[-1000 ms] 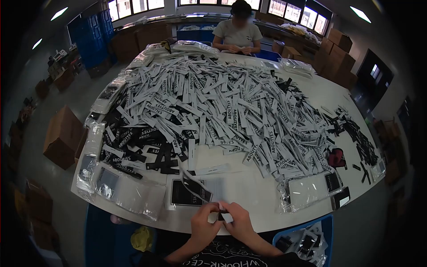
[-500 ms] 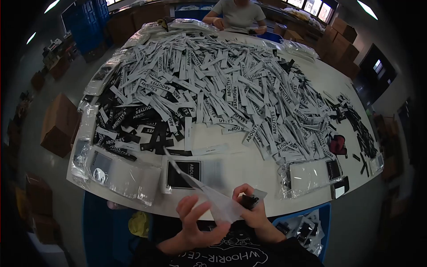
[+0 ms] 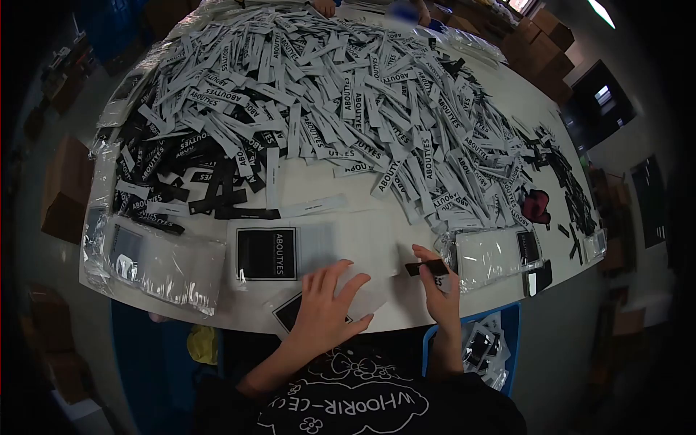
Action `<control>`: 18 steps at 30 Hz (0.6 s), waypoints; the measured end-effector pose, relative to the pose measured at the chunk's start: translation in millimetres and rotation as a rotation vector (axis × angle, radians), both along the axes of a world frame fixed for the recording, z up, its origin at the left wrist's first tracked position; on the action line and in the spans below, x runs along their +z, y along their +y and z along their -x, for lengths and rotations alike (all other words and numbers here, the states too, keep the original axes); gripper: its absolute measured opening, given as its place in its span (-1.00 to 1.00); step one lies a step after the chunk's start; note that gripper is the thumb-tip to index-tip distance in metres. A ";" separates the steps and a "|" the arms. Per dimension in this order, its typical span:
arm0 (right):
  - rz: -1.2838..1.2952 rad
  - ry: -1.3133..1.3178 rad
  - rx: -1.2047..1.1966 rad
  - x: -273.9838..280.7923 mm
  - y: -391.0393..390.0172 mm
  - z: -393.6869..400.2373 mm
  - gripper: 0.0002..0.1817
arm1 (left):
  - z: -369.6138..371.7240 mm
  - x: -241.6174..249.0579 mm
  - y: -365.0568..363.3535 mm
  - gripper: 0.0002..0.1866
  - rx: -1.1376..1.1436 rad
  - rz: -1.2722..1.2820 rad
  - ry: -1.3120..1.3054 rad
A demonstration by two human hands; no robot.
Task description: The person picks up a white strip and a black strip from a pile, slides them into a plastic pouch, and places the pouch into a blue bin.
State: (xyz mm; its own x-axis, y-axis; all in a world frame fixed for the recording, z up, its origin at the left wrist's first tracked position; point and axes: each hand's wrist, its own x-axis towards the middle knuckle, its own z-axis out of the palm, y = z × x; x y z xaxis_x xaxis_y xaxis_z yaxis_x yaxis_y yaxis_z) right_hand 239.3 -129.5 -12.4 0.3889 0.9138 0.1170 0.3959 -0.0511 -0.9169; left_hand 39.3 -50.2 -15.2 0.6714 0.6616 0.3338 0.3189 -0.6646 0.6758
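My left hand (image 3: 322, 308) is spread, palm down, over a clear bag with a black label (image 3: 288, 313) at the table's front edge. Its fingers are apart, and part of the bag is hidden under it. Off to the right, my right hand (image 3: 440, 290) pinches a small black tag (image 3: 426, 268) between thumb and fingers. Just beyond my left hand lies a flat bag with a black ABOUTYES panel (image 3: 267, 254). A large heap of white ABOUTYES strips (image 3: 348, 101) covers the table's far part, with black strips (image 3: 163, 174) at its left.
Stacks of clear bags lie at the left (image 3: 167, 264) and right (image 3: 489, 257) of the table. A phone (image 3: 539, 278) sits at the right edge. Blue bins (image 3: 507, 333) stand below. A co-worker's hands (image 3: 325, 7) show at the far side.
The clear bag I held up is now down on the table, and my left hand has opened over it. My right hand has moved right with the black tag. The view has tilted down.
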 end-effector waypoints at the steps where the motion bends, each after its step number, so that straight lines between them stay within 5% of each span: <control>1: -0.115 0.191 -0.058 -3.1 -1.1 0.9 -0.80 | -1.7 -1.6 -0.6 -0.41 -0.036 -0.014 0.099; 5: -0.520 0.766 0.098 9.8 1.5 17.7 -0.79 | -9.3 -8.2 -5.4 -0.42 -0.066 0.039 0.060; 6: -0.425 0.859 0.180 13.9 3.4 22.4 -0.78 | -10.8 -9.3 -7.0 -0.41 -0.081 0.034 -0.056; 11: 0.046 0.600 0.260 -1.3 11.3 40.6 -0.76 | -6.1 -6.0 -6.7 -0.33 -0.095 -0.085 -0.157; 14: 0.041 0.876 0.178 -4.2 8.0 48.2 -0.74 | 3.5 10.4 0.6 -0.49 0.067 0.054 -0.286; 15: 0.039 1.028 0.139 -3.2 6.7 49.1 -0.74 | 17.7 9.0 7.5 -0.63 0.060 0.300 -0.204; 16: 0.040 1.029 0.135 1.7 8.3 53.7 -0.74 | 27.9 8.3 12.3 -0.76 0.052 0.546 -0.117; 18: -0.147 0.813 0.095 21.4 18.7 66.9 -0.67 | 36.0 10.4 19.5 -0.84 -0.006 0.529 -0.091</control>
